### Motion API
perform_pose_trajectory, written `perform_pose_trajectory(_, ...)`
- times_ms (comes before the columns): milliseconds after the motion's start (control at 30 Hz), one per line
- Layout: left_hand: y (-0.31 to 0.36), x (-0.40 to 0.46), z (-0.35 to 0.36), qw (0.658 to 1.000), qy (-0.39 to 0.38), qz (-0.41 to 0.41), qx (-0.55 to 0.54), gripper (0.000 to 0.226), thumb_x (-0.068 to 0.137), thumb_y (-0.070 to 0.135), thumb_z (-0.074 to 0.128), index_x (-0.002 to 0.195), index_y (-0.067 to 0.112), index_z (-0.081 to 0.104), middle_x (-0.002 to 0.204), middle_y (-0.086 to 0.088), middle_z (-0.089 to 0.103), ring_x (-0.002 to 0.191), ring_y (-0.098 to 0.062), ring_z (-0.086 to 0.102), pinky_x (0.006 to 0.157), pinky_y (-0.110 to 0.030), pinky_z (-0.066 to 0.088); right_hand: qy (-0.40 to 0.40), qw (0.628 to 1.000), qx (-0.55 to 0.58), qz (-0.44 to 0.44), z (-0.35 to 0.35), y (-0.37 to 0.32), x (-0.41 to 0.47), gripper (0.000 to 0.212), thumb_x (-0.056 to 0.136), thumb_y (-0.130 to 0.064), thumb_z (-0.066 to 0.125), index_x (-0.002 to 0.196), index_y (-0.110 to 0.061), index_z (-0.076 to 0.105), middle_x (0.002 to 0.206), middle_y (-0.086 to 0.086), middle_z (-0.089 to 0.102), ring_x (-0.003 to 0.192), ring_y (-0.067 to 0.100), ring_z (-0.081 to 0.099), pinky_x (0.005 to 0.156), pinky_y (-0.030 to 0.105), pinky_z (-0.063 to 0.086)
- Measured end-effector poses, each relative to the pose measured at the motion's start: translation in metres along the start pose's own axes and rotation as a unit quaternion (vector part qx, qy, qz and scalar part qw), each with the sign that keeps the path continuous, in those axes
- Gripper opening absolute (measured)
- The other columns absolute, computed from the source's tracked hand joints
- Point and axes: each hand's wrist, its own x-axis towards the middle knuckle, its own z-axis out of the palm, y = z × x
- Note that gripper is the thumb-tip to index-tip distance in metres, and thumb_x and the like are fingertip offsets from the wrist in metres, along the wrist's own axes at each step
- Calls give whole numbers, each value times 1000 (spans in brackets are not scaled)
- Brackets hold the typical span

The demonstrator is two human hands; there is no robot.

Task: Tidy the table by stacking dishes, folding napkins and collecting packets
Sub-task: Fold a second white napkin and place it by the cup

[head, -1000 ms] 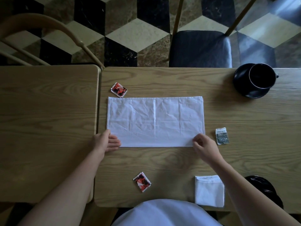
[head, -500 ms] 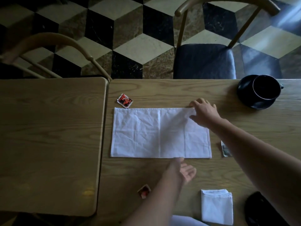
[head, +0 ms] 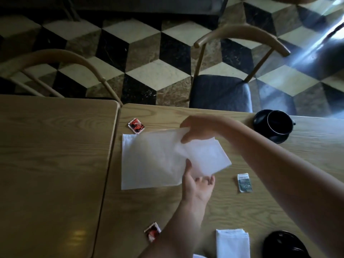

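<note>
head view | white napkin (head: 150, 161) lies mid-table, its right end lifted and turned over | my right hand (head: 201, 127) pinches the far raised corner | my left hand (head: 197, 185) grips the near raised edge, fingers curled under | grey packet (head: 244, 182) right of napkin

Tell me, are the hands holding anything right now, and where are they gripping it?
Yes: the white napkin. The right hand pinches its far right edge, lifted over the cloth, and the left hand holds its near right edge.

Single head cam, looks steeply down and forward over the near table (head: 242, 211), close; floor (head: 149, 53) beyond.
</note>
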Motion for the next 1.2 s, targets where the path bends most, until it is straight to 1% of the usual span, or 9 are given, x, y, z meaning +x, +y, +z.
perform_pose_trajectory(200, 42, -31, 47, 981, -175, 77, 24, 31, 73, 16, 77, 104, 15, 71, 104, -6, 75, 111, -24, 62, 95, -39, 48, 229, 969, 89, -41, -50, -27, -63, 24, 87, -37, 73, 99, -17, 68, 82, -5, 62, 73, 15, 56, 58, 25, 39)
perform_pose_trajectory(333, 73, -55, 42, 956, -190, 134, 176, 33, 84, 9, 68, 116, 18, 67, 115, -3, 73, 113, -21, 64, 92, -32, 48, 317, 865, 388, -5, -23, 6, -101, 18, 84, -36, 76, 99, -27, 74, 84, -9, 75, 76, 9, 70, 63, 20, 51)
perform_pose_trajectory(467, 87, -61, -16, 920, -124, 175, 327, 32, 90, 7, 62, 122, 5, 61, 104, -15, 66, 84, -25, 68, 69, -32, 57, 332, 749, 568, 81, 81, 37, -99, 27, 87, -30, 71, 105, -11, 76, 85, 5, 79, 75, 21, 75, 68, 31, 58)
perform_pose_trajectory(567, 90, -57, -73, 911, -26, 161, 379, 31, 89, -4, 57, 120, -9, 60, 111, -30, 63, 90, -36, 63, 94, -57, 50, 277, 686, 647, 184, 177, 37, -84, 18, 90, -13, 68, 98, 3, 74, 73, 8, 77, 61, 19, 73, 56, 25, 56)
perform_pose_trajectory(633, 96, -56, -110, 892, 48, 165, 417, 29, 87, -8, 59, 116, -14, 60, 104, -29, 67, 86, -36, 65, 93, -58, 49, 224, 662, 669, 253, 231, 33, -83, 11, 89, -9, 67, 90, 1, 72, 65, 7, 71, 54, 21, 66, 49, 23, 50)
perform_pose_trajectory(867, 103, -70, -195, 837, 115, 108, 524, 15, 91, 0, 60, 91, 10, 48, 77, -14, 65, 48, -18, 64, 38, -22, 43, 169, 616, 695, 331, 332, 17, -110, 5, 89, -3, 63, 87, -2, 67, 59, 12, 62, 42, 20, 59, 41, 22, 49)
perform_pose_trajectory(967, 100, -80, -212, 800, 100, 107, 582, 20, 90, -2, 61, 103, 7, 48, 68, -15, 70, 43, -16, 62, 38, -21, 43, 175, 627, 679, 339, 352, 18, -123, 8, 92, -9, 65, 86, -4, 68, 64, 10, 63, 44, 19, 60, 41, 20, 44)
perform_pose_trajectory(1100, 94, -100, -217, 761, 83, 132, 630, 81, 86, -7, 64, 150, 17, 21, 119, -28, 63, 53, -26, 67, 42, -26, 48, 164, 656, 656, 336, 360, 21, -138, 12, 87, -8, 70, 78, -7, 61, 66, 9, 56, 45, 17, 60, 43, 24, 49)
perform_pose_trajectory(1200, 94, -115, -210, 724, 22, 179, 666, 84, 83, -11, 65, 142, 39, 32, 97, -27, 71, 56, -21, 68, 49, -26, 53, 201, 649, 656, 327, 348, 18, -150, 19, 84, -6, 73, 91, -10, 55, 80, 13, 65, 53, 22, 66, 45, 27, 53)
